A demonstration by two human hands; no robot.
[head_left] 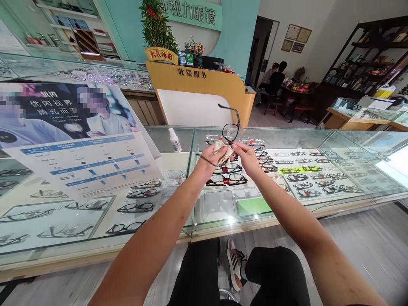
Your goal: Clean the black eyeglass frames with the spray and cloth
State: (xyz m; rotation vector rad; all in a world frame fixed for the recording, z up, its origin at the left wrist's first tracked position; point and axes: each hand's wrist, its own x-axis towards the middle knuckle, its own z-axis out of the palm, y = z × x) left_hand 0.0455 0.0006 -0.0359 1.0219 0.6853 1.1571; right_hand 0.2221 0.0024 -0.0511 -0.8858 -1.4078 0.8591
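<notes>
Above the glass display case I hold a pair of black-framed eyeglasses (pixel 238 120), turned on end with one lens upward and a temple arm reaching up and left. My left hand (pixel 210 158) is closed on a crumpled beige cloth (pixel 223 154), which wraps the lower lens and hides it. Out past the left wrist sticks the other temple arm. The fingers of my right hand (pixel 247 158) pinch the frame near its middle, beside the cloth. A white spray bottle (pixel 174 141) stands upright on the glass to the left of my hands.
Several eyeglasses (pixel 227 180) lie inside the glass case (pixel 321 142) under my hands. A large printed card (pixel 79 140) stands on the glass at the left. Behind is a yellow and white counter (pixel 197 102); two people (pixel 276 78) sit at a table far right.
</notes>
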